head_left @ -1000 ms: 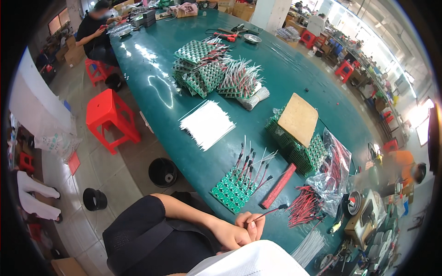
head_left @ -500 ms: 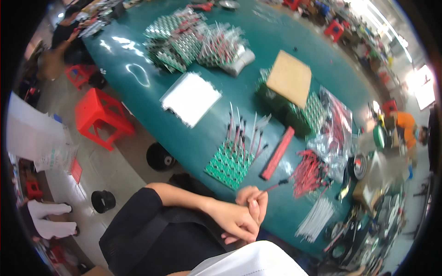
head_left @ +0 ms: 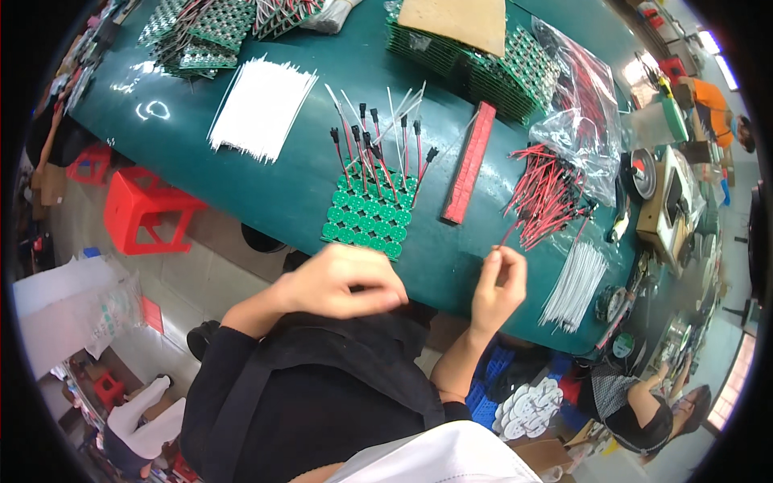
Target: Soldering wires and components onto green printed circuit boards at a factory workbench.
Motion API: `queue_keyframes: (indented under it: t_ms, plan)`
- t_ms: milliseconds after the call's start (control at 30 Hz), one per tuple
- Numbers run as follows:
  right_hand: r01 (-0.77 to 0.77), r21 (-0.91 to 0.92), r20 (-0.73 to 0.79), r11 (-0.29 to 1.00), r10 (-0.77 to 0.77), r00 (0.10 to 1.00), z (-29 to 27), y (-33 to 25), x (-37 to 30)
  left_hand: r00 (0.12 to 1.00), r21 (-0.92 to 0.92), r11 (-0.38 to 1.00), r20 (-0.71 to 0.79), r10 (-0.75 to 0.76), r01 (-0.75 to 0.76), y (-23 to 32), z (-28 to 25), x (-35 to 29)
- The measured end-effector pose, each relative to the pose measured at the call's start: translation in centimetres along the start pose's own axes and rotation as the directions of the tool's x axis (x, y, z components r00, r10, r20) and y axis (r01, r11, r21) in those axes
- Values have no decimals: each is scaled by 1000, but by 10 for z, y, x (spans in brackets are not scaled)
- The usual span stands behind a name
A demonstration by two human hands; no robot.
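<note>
Red wire [head_left: 509, 233] pinched in right hand [head_left: 497, 288] at table edge, pile of red wires [head_left: 547, 193] at 1 o'clock. Left hand [head_left: 346, 282] loosely curled, empty, green board panel [head_left: 366, 213] at 12. Clear bag [head_left: 584, 113] holds more wires.

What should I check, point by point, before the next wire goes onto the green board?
1. Wire in grip: ok. The right hand pinches a red wire at its fingertips.
2. Left hand free: cannot tell. It hovers at the table edge just below the board, blurred; nothing clearly shows in it.
3. Board flat and in reach: ok. It lies on the table directly in front of both hands.
4. Wires already on the board: ok. Several stand up from its far half; the near rows look bare.
5. Wire supply: ok. A red pile lies just beyond the right hand.
6. Wire end stripped: cannot tell, too small.
</note>
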State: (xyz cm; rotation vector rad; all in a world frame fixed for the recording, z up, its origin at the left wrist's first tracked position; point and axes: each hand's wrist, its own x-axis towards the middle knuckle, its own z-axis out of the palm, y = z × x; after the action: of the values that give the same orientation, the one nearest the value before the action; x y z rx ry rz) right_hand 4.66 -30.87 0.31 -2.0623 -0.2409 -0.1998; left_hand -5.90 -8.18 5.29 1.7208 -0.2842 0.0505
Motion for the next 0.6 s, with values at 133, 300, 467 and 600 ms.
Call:
queue_keyframes:
  t_ms: [133, 300, 467, 600]
  plan:
    - [8, -288, -113, 958, -42, 993, -7, 10, 22, 973, 441, 898, -207, 106, -4, -19, -18, -4]
    - [-89, -400, -194, 912, 10, 981, -44, 25, 33, 994, 711, 696, 55, 92, -104, -41, -13, 5]
    - [-287, -712, -314, 640, 75, 947, -128, 47, 26, 986, 739, 656, 67, 156, -154, -48, -5, 3]
    - [-219, -705, -209, 674, 97, 973, -130, 65, 26, 985, 734, 662, 61, 160, -152, -49, -4, 2]
